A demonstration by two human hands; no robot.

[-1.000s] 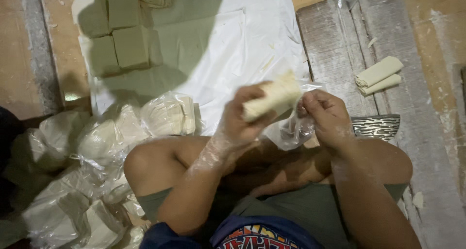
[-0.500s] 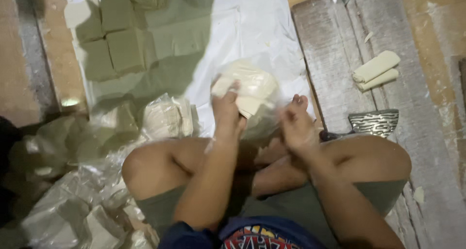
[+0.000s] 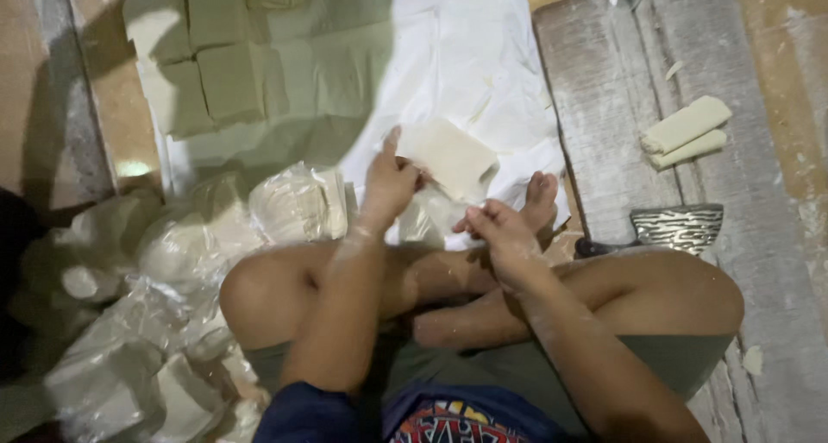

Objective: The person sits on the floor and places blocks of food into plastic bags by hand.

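Dough sheet [image 3: 448, 157] in left hand [image 3: 388, 184] | bagged dough [image 3: 297, 203] beside | right hand [image 3: 500, 232] empty

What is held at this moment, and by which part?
The left hand holds a pale flat square sheet by its left edge. The right hand holds nothing that can be told.

Head camera (the only view) looks steeply down, close above crossed legs [image 3: 483, 305].

left hand [image 3: 390, 184]: now out over white sheet [image 3: 483, 72], holds flat pale slab [image 3: 448, 157] | right hand [image 3: 498, 229]: off slab, lower | plastic wrap: gone from slab
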